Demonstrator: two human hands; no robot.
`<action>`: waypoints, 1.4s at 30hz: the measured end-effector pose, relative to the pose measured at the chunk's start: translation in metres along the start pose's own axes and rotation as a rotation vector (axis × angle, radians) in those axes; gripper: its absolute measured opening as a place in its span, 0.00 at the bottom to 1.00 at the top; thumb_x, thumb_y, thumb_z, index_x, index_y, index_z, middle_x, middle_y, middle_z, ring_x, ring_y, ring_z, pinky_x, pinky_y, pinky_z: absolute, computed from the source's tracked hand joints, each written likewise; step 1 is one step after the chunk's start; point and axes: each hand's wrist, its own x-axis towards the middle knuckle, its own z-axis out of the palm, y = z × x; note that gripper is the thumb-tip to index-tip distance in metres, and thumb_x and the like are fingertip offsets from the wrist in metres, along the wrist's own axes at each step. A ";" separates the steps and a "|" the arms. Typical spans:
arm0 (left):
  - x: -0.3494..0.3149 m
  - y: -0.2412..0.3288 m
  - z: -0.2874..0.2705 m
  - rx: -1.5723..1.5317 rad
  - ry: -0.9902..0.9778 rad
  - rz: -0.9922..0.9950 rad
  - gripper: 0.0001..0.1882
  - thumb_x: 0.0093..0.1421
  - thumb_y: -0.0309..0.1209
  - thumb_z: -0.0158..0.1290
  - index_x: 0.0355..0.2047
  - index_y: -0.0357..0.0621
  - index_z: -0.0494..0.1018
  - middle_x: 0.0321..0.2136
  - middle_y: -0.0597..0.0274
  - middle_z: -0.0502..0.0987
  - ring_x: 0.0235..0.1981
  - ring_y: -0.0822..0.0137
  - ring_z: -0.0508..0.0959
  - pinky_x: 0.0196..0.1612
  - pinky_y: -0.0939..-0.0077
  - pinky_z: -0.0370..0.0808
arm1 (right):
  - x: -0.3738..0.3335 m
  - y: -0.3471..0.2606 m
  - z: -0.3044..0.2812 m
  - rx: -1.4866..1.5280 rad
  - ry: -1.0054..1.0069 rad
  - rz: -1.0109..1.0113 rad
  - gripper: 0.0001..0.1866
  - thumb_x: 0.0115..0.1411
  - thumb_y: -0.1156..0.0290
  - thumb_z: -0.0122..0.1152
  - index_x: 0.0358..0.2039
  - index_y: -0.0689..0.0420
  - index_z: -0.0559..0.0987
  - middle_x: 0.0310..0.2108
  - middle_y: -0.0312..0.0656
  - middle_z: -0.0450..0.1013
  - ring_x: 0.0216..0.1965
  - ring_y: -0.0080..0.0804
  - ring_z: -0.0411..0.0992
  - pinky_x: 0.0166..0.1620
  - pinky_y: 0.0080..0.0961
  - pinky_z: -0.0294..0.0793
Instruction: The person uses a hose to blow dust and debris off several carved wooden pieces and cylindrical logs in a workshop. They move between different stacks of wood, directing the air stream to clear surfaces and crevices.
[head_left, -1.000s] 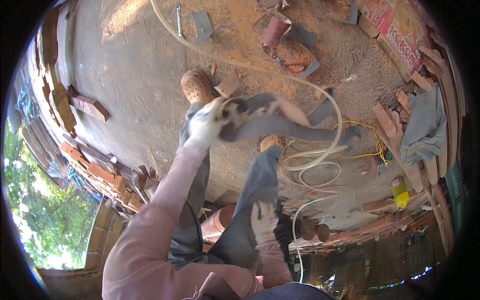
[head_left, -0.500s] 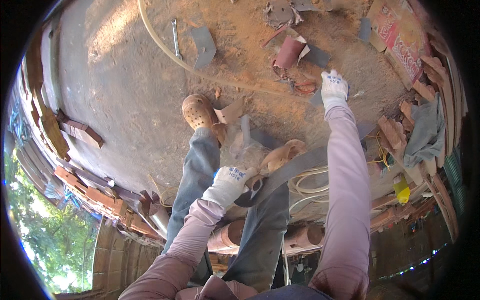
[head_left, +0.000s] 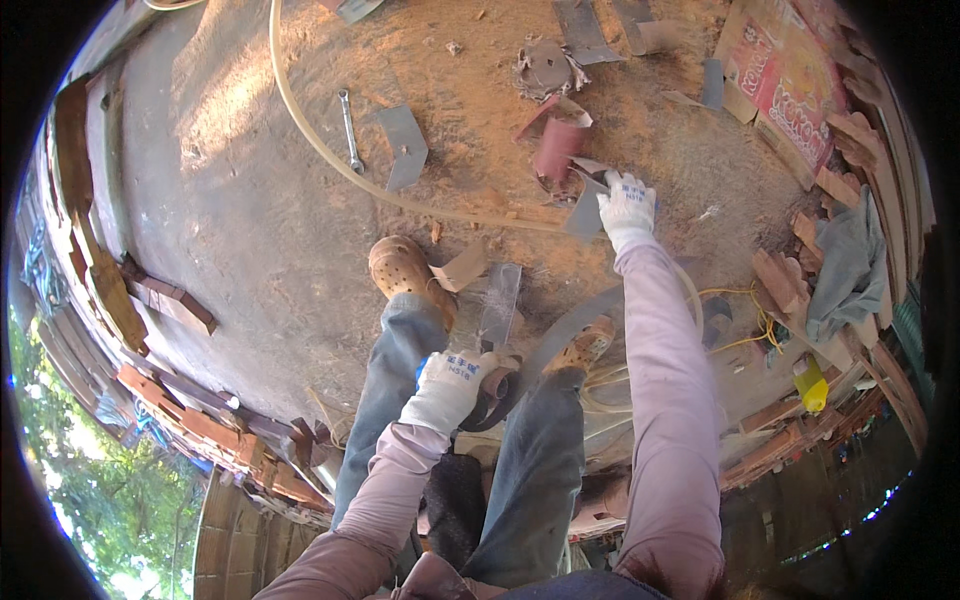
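Note:
My left hand point(head_left: 450, 388), in a white glove, is closed around a small roll of dark grey abrasive strip point(head_left: 492, 400). A loose band of the strip point(head_left: 560, 335) curves from the roll over my right leg and passes under my right arm. My right hand point(head_left: 628, 207), also gloved, is stretched forward with its fingers curled at a grey abrasive piece point(head_left: 586, 210); the fingertips are partly hidden. Just beyond it lies a reddish sandpaper roll point(head_left: 562, 148). Between my brown clogs point(head_left: 400, 268) lies another grey strip point(head_left: 500, 303).
A pale hose point(head_left: 330, 160) curves over the dusty floor near a wrench point(head_left: 350, 130) and a bent grey sheet point(head_left: 402, 147). Flattened red cardboard point(head_left: 785, 80), wood scraps, a grey cloth point(head_left: 850, 260) and a yellow bottle point(head_left: 810, 383) are at right. Wooden pieces point(head_left: 172, 300) line the left.
My right hand has moved left to the grey piece beside the reddish roll. The left hand keeps hold of its roll. My view has shifted slightly, so floor things appear lower.

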 end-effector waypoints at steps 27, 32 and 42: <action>0.009 0.007 -0.027 -0.014 0.098 -0.002 0.15 0.52 0.31 0.53 0.42 0.56 0.70 0.31 0.58 0.77 0.35 0.53 0.79 0.36 0.61 0.75 | 0.189 0.034 -0.149 0.135 0.247 0.051 0.33 0.53 0.56 0.61 0.59 0.50 0.68 0.67 0.43 0.50 0.65 0.43 0.52 0.64 0.38 0.53; 0.006 0.006 -0.027 -0.036 0.149 0.016 0.14 0.52 0.32 0.52 0.41 0.56 0.71 0.31 0.58 0.76 0.34 0.54 0.79 0.36 0.61 0.75 | 0.186 0.035 -0.100 0.355 0.509 -0.051 0.33 0.52 0.58 0.62 0.58 0.54 0.66 0.59 0.47 0.64 0.59 0.46 0.63 0.60 0.34 0.61; 0.004 -0.014 -0.028 -0.101 0.173 0.022 0.14 0.52 0.34 0.53 0.41 0.56 0.71 0.31 0.57 0.77 0.36 0.54 0.79 0.37 0.62 0.75 | 0.071 0.077 -0.126 0.966 0.288 0.238 0.25 0.52 0.68 0.67 0.49 0.60 0.71 0.42 0.43 0.75 0.44 0.32 0.73 0.47 0.26 0.70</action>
